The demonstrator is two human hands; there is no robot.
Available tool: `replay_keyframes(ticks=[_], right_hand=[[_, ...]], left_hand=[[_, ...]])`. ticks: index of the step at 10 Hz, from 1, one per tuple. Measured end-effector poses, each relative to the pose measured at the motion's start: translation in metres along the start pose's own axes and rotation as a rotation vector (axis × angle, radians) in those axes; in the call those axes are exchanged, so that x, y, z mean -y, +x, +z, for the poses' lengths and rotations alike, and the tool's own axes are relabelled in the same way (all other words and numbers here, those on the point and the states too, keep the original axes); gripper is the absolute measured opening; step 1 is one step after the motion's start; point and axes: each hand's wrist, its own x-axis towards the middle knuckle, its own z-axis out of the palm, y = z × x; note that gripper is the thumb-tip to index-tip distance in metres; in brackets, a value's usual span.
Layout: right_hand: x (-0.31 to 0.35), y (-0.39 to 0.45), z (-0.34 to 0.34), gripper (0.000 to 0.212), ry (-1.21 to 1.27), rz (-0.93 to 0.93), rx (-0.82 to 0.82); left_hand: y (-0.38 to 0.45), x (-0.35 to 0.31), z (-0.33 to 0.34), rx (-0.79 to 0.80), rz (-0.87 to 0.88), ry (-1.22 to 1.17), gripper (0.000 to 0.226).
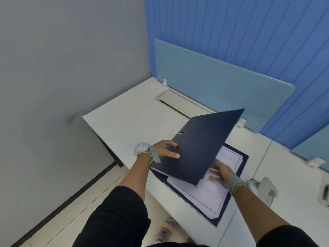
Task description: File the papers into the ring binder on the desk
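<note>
One binder (pixel 201 148) lies on the white worktop (pixel 135 118) in front of me, near its front edge, and one stack of papers (pixel 204 195) rests inside it on the lower cover. I count two hands at work, each with a grey band at the wrist. My left hand (pixel 166 148) reaches forward with the arm nearly straight; its fingers (pixel 173 155) are spread over the left edge of the dark blue front cover, thumb on top, holding that cover tilted up over the papers at a slant. My right hand (pixel 221 172) comes in from the right with the wrist bent inward, palm down on the top sheet, its fingers loosely spread and partly hidden under the raised cover. Just right of that wrist one pale grey device (pixel 265 188) sits on the worktop; I cannot tell what it is. One blue divider (pixel 222 82) stands along the far edge.
</note>
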Motion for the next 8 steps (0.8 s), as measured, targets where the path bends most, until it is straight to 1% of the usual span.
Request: replay_keyframes(ticks=[1,2,3,4,5,6,7,8], right_hand=[[-0.001,-0.012,-0.037,0.029,0.589,-0.077,-0.052],[-0.005,-0.019,-0.058,0.034,0.69,-0.109,-0.171],[-0.011,-0.024,-0.074,0.027,0.516,-0.098,-0.274],[-0.031,-0.019,-0.084,0.026,0.06,-0.062,-0.331],[-0.04,-0.019,-0.083,0.03,-0.163,-0.014,-0.393],[-0.045,-0.029,-0.076,0.032,-0.426,0.011,-0.441],[-0.042,-0.041,-0.081,0.04,-0.559,0.004,-0.395],[-0.038,-0.041,-0.089,0.038,-0.387,-0.081,-0.405]], left_hand=[[0.015,-0.022,0.044,-0.094,0.027,0.162,0.101],[0.025,-0.031,0.068,-0.085,0.048,0.328,0.106],[0.032,-0.038,0.092,-0.078,0.083,0.448,0.106],[0.037,-0.045,0.121,-0.056,0.096,0.531,0.113],[0.038,-0.05,0.131,-0.037,0.091,0.599,0.115],[0.036,-0.052,0.137,-0.022,0.042,0.713,0.114],[0.031,-0.067,0.16,-0.032,0.064,0.764,0.107],[0.035,-0.097,0.176,-0.072,0.143,0.701,0.099]])
